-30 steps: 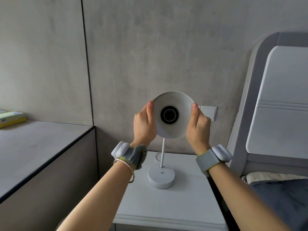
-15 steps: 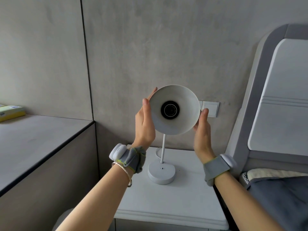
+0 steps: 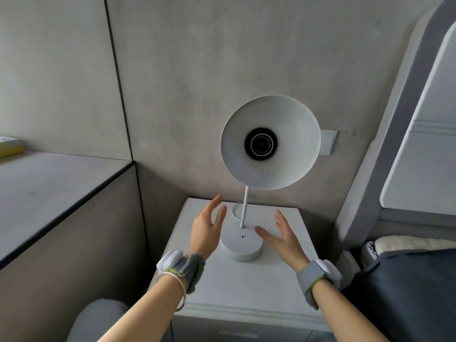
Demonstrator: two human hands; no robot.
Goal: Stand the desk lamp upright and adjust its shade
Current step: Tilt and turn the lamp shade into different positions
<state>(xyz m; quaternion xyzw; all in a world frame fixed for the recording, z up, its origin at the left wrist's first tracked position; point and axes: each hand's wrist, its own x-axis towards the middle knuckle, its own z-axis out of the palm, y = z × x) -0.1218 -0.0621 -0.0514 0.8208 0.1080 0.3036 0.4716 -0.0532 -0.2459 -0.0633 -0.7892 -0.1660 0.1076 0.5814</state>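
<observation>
The white desk lamp stands upright on the nightstand (image 3: 244, 290). Its round base (image 3: 240, 249) rests flat and a thin stem (image 3: 244, 206) rises from it. The shade (image 3: 270, 141) tilts toward me, so I look into its dark socket. My left hand (image 3: 207, 229) hovers open to the left of the base, fingers spread. My right hand (image 3: 283, 236) hovers open to the right of the base. Neither hand touches the lamp.
A grey wall with a white switch plate (image 3: 328, 141) is behind the lamp. A grey ledge (image 3: 49, 193) runs along the left with a yellow box (image 3: 9, 145) on it. The padded headboard (image 3: 404, 144) and dark bedding (image 3: 407, 292) are at the right.
Both hands have let go of the shade and dropped to either side of the base. The shade stays tilted toward me.
</observation>
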